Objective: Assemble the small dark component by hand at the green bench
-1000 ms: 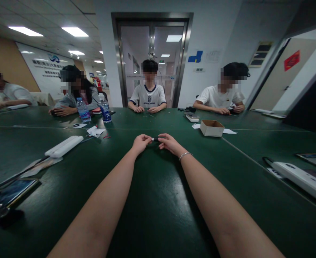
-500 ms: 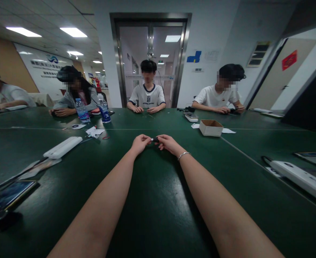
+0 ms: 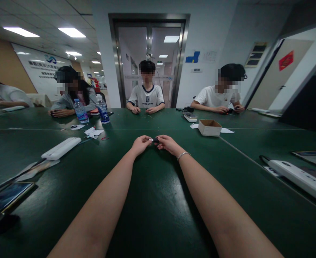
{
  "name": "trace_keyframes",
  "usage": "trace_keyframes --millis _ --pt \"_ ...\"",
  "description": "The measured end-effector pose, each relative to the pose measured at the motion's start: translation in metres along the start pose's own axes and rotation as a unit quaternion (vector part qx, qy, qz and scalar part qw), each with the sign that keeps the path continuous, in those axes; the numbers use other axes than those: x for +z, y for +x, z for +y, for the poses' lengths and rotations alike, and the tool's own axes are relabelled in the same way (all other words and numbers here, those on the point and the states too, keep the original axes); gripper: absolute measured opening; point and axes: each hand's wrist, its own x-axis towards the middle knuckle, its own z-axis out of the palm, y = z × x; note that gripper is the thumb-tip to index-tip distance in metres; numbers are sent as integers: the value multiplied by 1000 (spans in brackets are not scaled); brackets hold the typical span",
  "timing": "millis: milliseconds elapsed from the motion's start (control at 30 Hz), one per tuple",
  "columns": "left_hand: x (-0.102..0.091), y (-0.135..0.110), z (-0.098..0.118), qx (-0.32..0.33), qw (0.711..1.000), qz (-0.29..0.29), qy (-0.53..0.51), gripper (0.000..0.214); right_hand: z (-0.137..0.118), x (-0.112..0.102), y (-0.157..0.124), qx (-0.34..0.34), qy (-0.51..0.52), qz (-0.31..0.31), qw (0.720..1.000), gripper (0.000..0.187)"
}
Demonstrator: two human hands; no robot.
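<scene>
Straight ahead, a small black piece with a silvery end spans the gap between my two hands, just above the green table. My left hand pinches the silvery end between thumb and fingertips. My right hand, with a bracelet at its wrist, grips the black end, fingers curled. The piece is too small and partly covered by fingers to tell its exact kind.
A small open box stands beyond my right hand. White power strips lie left and right. Two bottles stand further back. At near left lies a phone. Several people sit opposite, including a person in a white shirt.
The view has shifted slightly to the right. Both hands stay nearly in place on the black piece, and a little more of its black part shows between them.
</scene>
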Motion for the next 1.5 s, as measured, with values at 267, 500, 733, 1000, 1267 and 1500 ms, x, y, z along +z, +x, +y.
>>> trace_keyframes --millis 267,500,733,1000,1267,1500 --pt "0 3 -3 -21 998 12 65 27 -1 1 -2 0 0 1 1000 11" --pt "-1 1 0 -34 989 34 139 41 -2 2 -2 -1 -4 -1 1000 10" --pt "-3 -5 7 -52 979 41 195 52 -1 -1 -2 -11 -14 -29 999 16" --pt "-6 -14 19 -23 963 78 258 54 -1 3 0 -31 -156 -84 984 24" --pt "3 -17 28 63 940 65 330 50 -8 25 1 -135 -353 -18 926 15" --pt "1 -19 26 42 949 61 306 51 7 33 2 -83 -190 -31 978 17"
